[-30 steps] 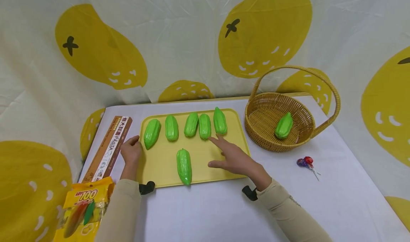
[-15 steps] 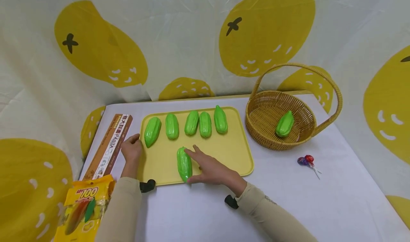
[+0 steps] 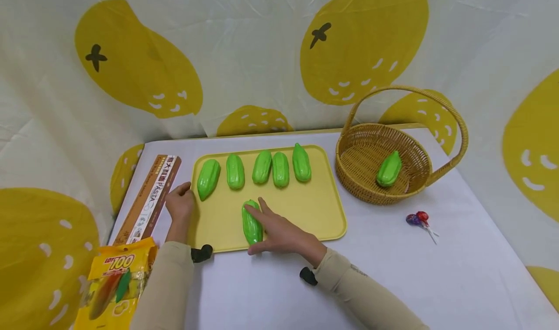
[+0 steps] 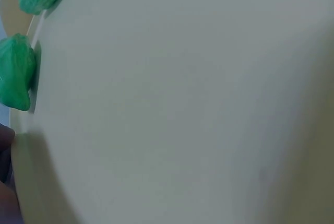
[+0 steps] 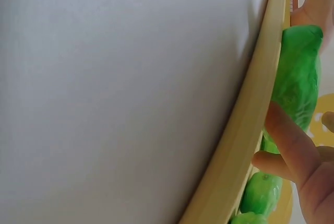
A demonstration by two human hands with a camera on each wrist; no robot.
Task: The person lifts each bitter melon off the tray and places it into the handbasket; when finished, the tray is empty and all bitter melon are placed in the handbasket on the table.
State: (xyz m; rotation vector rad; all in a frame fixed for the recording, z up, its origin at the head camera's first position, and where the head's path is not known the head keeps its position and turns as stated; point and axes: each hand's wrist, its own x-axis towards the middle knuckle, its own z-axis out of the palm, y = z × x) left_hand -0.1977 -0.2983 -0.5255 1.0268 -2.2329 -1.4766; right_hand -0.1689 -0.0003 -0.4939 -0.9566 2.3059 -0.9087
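Note:
A yellow tray (image 3: 301, 213) holds several glossy green, ridged fruits with tapered ends. Five stand in a row along its far side, such as the leftmost fruit (image 3: 208, 179). One green fruit (image 3: 252, 228) lies alone at the tray's front edge. Over its right side reaches my right hand (image 3: 279, 230), thumb near the lower end and fingers spread toward the upper end. The right wrist view shows these fingers (image 5: 289, 135) straight and apart beside the green fruit (image 5: 297, 80). My left hand (image 3: 180, 205) grips the tray's left rim with curled fingers.
A wicker basket (image 3: 349, 184) with a tall handle stands at the back right, one green fruit (image 3: 388, 169) inside. Two lollipops (image 3: 421, 219) lie before it. Left of the tray are a pasta box (image 3: 150, 194) and a yellow candy bag (image 3: 115, 281).
My right hand has moved left and toward me, from the far row to the lone green fruit, now reaching over it. The left hand stays at the tray's rim.

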